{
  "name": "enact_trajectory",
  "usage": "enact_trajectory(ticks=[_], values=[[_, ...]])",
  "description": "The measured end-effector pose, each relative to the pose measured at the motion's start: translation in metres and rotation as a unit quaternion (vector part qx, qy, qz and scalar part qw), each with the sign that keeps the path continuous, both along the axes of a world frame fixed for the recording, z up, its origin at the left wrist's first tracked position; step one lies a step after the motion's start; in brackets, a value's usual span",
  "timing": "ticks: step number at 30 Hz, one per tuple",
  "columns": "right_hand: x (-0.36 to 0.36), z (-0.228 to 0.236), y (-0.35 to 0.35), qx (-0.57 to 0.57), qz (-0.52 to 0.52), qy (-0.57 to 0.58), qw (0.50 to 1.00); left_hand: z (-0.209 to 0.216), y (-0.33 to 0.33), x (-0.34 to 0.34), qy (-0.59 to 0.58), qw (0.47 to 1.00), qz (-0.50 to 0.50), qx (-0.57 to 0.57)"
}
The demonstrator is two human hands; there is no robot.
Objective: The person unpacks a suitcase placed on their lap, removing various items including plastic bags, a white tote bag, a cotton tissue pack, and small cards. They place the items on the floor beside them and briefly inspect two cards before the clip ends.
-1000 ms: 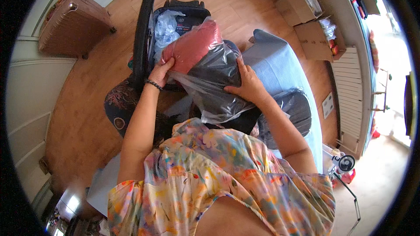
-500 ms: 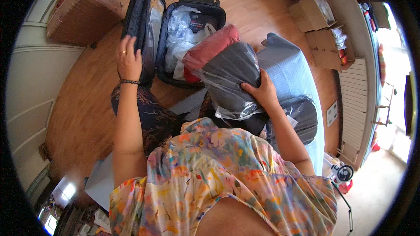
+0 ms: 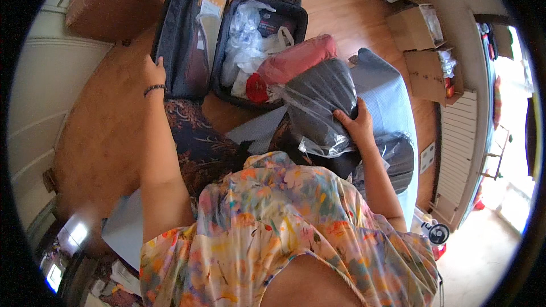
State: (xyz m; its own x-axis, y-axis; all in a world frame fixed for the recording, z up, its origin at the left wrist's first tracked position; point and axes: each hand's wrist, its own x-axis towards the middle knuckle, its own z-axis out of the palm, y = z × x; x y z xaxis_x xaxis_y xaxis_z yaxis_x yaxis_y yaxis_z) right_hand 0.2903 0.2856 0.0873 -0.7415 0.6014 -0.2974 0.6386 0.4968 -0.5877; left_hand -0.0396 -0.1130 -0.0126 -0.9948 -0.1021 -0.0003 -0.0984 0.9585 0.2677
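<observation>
A black soft suitcase (image 3: pixel 304 20) stands open on the floor in front of me, its lid (image 3: pixel 181 40) swung up to the left. My left hand (image 3: pixel 155 71) grips the outer edge of that lid, fingers partly hidden behind it. Inside the case are crumpled clear plastic bags (image 3: pixel 244 37), a dark printed package (image 3: pixel 278 23) and a white bag with a red patch (image 3: pixel 257 88). My right hand (image 3: pixel 359 125) holds a clear plastic bag with a dark grey folded bundle (image 3: pixel 321 99) over my lap. A red bundle (image 3: pixel 301 59) lies against its far side, overlapping the suitcase.
Beside my right arm, another dark bundle in clear plastic (image 3: pixel 396 159) rests on the light blue cover (image 3: pixel 387 79). A brown suitcase (image 3: pixel 116 3) stands at the far left. Open cardboard boxes (image 3: pixel 415 25) sit at the right, near a white radiator (image 3: pixel 456 148).
My left hand has moved from the lid's face to its outer edge. The bundles stay in my right hand. The whole view has shifted slightly, and more of the white and red bag shows.
</observation>
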Motion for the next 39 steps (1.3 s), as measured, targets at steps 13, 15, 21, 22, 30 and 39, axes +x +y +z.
enact_trajectory(ticks=[13,15,21,22,30,39], values=[[0.017,-0.015,0.019,-0.111,-0.057,0.054,0.991,-0.013,-0.002,-0.007,-0.025,0.999,0.021,0.036],[0.016,-0.014,0.017,-0.122,-0.070,0.055,0.989,-0.011,-0.002,0.001,-0.040,0.999,0.025,0.021],[0.014,-0.015,0.023,-0.089,-0.065,0.039,0.993,0.000,0.009,0.018,-0.145,0.989,0.023,-0.005],[0.015,-0.016,0.025,-0.075,-0.063,0.034,0.995,0.000,0.008,0.020,-0.132,0.991,0.021,0.002],[0.015,-0.013,0.028,-0.075,-0.058,0.055,0.994,-0.015,-0.023,0.020,-0.193,0.979,0.058,0.011],[0.009,-0.029,0.035,-0.050,-0.039,0.039,0.997,0.037,0.012,0.031,-0.081,0.996,-0.010,0.032]])
